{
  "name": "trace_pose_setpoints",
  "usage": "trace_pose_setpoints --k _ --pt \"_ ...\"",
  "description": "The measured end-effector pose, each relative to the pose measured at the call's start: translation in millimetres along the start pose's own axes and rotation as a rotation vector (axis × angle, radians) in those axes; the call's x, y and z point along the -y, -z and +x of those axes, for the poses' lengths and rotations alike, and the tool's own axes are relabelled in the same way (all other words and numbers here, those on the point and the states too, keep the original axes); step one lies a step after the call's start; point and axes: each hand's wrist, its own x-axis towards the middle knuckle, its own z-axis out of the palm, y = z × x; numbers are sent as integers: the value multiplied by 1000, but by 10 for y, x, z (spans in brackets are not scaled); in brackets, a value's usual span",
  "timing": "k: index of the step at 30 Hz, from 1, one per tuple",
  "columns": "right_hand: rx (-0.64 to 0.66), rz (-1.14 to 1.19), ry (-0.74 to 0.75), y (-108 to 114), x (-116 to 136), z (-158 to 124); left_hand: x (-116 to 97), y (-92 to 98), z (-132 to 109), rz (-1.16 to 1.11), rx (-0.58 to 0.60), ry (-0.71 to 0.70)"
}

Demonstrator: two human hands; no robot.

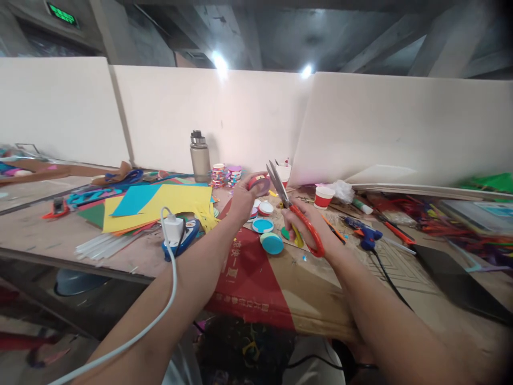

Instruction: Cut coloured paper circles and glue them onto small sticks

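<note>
Red-handled scissors (300, 214), blades up, pinkish disc (260, 186)

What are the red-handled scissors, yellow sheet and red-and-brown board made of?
Scissors: blades grey and shiny, likely steel; handles smooth, glossy red, probably plastic.
Yellow sheet: flat, matte; paper or thin foam, can't tell.
Red-and-brown board: dull brown, with printed characters; probably cardboard.

Scissors (286, 202) right of disc (262, 186), paper (182, 199) left

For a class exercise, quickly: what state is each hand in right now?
Left hand: closed, fingers holding a small round piece.
Right hand: closed, holding red-handled scissors.
</note>
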Motion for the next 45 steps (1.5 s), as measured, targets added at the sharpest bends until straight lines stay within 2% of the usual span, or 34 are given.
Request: trace_pose_setpoints --k 4,10,17,27,39,45 --pt "75 -49 -22 11 120 -69 -70 38 56 -71 -71 12" --pt "141 -32 -75 21 128 -93 -82 31 54 -118 -53 30" --pt "147 -2 -115 17 121 -105 -93 -24 17 -128 -46 53" --pt "168 -10 -107 20 116 -112 -73 11 19 -102 -47 46" --pt "149 15 -217 7 264 -137 -59 -5 16 -182 -28 38" --pt "154 -17 -193 3 278 -144 -49 -4 24 -190 -11 28"
